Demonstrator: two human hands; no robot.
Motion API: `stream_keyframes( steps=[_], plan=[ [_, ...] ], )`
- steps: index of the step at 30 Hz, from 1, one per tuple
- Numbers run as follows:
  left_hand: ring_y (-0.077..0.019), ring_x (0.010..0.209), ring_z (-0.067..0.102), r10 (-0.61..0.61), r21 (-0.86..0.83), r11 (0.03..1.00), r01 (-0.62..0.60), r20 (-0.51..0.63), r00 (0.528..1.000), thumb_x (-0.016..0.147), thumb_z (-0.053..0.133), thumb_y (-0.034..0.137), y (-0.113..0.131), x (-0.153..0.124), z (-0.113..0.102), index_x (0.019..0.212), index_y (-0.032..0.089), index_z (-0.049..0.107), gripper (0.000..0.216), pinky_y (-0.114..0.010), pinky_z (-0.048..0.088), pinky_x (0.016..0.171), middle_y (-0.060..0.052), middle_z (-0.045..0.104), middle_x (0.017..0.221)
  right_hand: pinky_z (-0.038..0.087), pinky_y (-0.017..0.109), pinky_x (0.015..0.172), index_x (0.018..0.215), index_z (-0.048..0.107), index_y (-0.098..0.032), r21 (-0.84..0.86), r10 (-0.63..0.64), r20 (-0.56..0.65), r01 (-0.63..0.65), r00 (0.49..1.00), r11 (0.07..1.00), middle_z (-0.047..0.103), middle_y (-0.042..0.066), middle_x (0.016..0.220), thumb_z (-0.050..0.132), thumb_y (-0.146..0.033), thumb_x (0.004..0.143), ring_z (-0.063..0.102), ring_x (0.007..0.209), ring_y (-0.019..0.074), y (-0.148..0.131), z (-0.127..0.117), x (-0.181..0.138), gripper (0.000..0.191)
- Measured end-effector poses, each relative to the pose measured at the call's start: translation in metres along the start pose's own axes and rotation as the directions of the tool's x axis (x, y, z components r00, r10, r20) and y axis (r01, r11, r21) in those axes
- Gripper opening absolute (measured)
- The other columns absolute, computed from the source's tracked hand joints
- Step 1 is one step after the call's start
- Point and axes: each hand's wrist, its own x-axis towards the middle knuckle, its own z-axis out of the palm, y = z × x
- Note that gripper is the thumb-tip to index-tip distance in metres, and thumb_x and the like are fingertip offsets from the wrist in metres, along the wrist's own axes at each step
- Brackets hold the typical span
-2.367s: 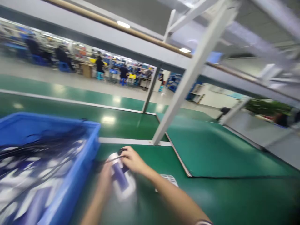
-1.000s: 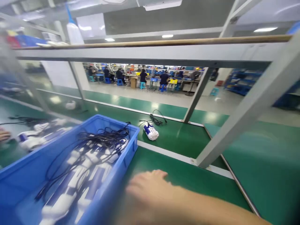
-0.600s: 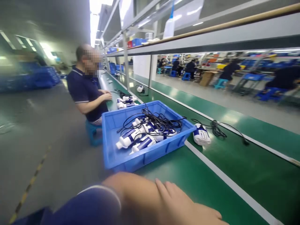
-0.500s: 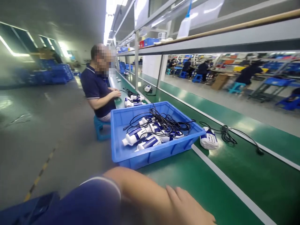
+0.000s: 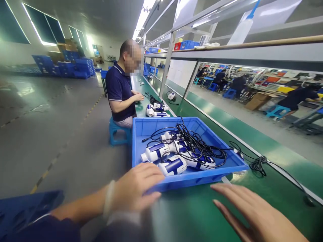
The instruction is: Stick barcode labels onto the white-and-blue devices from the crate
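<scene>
- Resting on the near left corner of the blue bin (image 5: 141, 126), the left hand (image 5: 136, 188) has its fingers curled over the rim and its thumb under the edge, so it has a loose hold of the bin and nothing else.
- Hovering just beside the bin's near right corner, the right hand (image 5: 252, 211) is flat and wide open, fingers stretched out, holding nothing.
- Sitting on the green table (image 5: 202, 218), the bin is right in front of both hands.
- Lying inside the bin are white and blue tools (image 5: 174, 164) on their sides, with a messy tangle of black cords (image 5: 199, 146) on top of them.
- Trailing out past the right side of the bin, one more black cord (image 5: 259, 164) lies bunched on the table.
- Sitting on a blue stool (image 5: 117, 131) farther along the table, another person (image 5: 119, 90) in a dark shirt has both hands near a few more white and blue tools (image 5: 156, 111).
- Standing far back on the left, stacks of blue crates (image 5: 65, 65) fill the floor.
</scene>
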Motion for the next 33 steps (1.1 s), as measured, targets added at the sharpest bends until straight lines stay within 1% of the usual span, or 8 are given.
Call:
stream_keyframes(
  steps=[3, 7, 14, 17, 20, 23, 29, 33],
  plan=[
    [-0.0227, 0.101, 0.059, -0.12, 0.064, 0.99, 0.126, -0.098, 0.988, 0.084, 0.054, 0.028, -0.024, -0.012, 0.006, 0.112, 0.014, 0.059, 0.032, -0.04, 0.049, 0.09, -0.011, 0.067, 0.105, 0.053, 0.036, 0.071, 0.105, 0.061, -0.019, -0.066, 0.037, 0.192, -0.025, 0.981, 0.998, 0.066, 0.008, 0.098, 0.042, -0.03, 0.095, 0.064, 0.086, 0.024, 0.024, 0.013, 0.059, 0.024],
    [-0.022, 0.092, 0.061, -0.156, 0.018, 0.986, 0.165, -0.235, 0.959, 0.083, 0.052, 0.03, -0.032, -0.013, 0.022, 0.102, 0.017, 0.064, 0.026, -0.039, 0.049, 0.084, -0.007, 0.069, 0.095, 0.049, 0.038, 0.077, 0.096, 0.064, -0.016, -0.179, 0.167, 0.591, -0.073, 0.789, 0.981, 0.065, 0.011, 0.093, 0.048, -0.017, 0.09, 0.062, 0.089, 0.0267, 0.056, 0.05, 0.12, 0.018],
    [-0.0184, 0.085, 0.059, -0.072, -0.003, 0.997, 0.074, -0.293, 0.953, 0.082, 0.053, 0.026, -0.039, -0.012, 0.02, 0.093, 0.016, 0.064, 0.019, -0.033, 0.046, 0.079, -0.004, 0.069, 0.084, 0.04, 0.025, 0.054, 0.076, 0.063, -0.018, -0.162, 0.167, 0.735, -0.069, 0.657, 0.984, 0.064, 0.005, 0.07, 0.05, -0.008, 0.083, 0.064, 0.067, 0.02, 0.09, 0.097, 0.143, 0.018],
    [-0.017, 0.084, 0.059, -0.014, 0.006, 1.0, 0.016, -0.275, 0.961, 0.087, 0.048, 0.028, -0.047, -0.015, 0.022, 0.091, 0.015, 0.064, 0.02, -0.032, 0.045, 0.078, -0.003, 0.069, 0.082, 0.042, 0.026, 0.055, 0.076, 0.064, -0.017, -0.175, 0.142, 0.707, -0.024, 0.693, 0.984, 0.064, 0.006, 0.071, 0.047, -0.011, 0.088, 0.063, 0.065, 0.0195, 0.092, 0.101, 0.151, 0.022],
    [-0.0158, 0.081, 0.059, 0.009, 0.027, 1.0, -0.002, -0.262, 0.965, 0.089, 0.045, 0.029, -0.052, -0.017, 0.025, 0.089, 0.016, 0.063, 0.022, -0.03, 0.044, 0.077, -0.002, 0.068, 0.08, 0.046, 0.034, 0.081, 0.102, 0.064, -0.013, -0.172, 0.047, 0.626, 0.08, 0.779, 0.982, 0.063, 0.014, 0.105, 0.035, -0.009, 0.094, 0.06, 0.098, 0.0236, 0.09, 0.104, 0.169, 0.029],
    [-0.0155, 0.081, 0.059, -0.002, 0.032, 0.999, 0.011, -0.27, 0.963, 0.09, 0.045, 0.029, -0.052, -0.016, 0.026, 0.088, 0.016, 0.062, 0.022, -0.03, 0.043, 0.076, -0.002, 0.068, 0.079, 0.037, 0.04, 0.099, 0.129, 0.052, -0.014, -0.138, -0.082, 0.598, 0.204, 0.797, 0.969, 0.048, 0.014, 0.134, 0.036, -0.003, 0.092, 0.039, 0.128, 0.026, 0.086, 0.116, 0.187, 0.042],
    [-0.0144, 0.076, 0.059, 0.003, 0.046, 0.999, 0.018, -0.408, 0.913, 0.089, 0.046, 0.024, -0.05, -0.013, 0.029, 0.083, 0.016, 0.063, 0.019, -0.029, 0.041, 0.072, -0.001, 0.067, 0.073, 0.043, 0.035, 0.088, 0.087, 0.069, -0.011, -0.059, -0.263, 0.65, 0.392, 0.713, 0.918, 0.067, 0.01, 0.083, 0.053, -0.005, 0.086, 0.062, 0.089, 0.0223, 0.077, 0.135, 0.2, 0.017],
    [-0.0124, 0.071, 0.057, -0.009, 0.055, 0.998, 0.04, -0.482, 0.876, 0.088, 0.047, 0.023, -0.05, -0.01, 0.032, 0.076, 0.017, 0.062, 0.021, -0.027, 0.041, 0.068, 0.001, 0.066, 0.068, 0.042, 0.035, 0.082, 0.102, 0.066, -0.01, -0.14, -0.253, 0.605, 0.414, 0.755, 0.9, 0.067, 0.011, 0.087, 0.047, -0.007, 0.089, 0.062, 0.083, 0.0192, 0.087, 0.085, 0.226, 0.024]
  ],
)
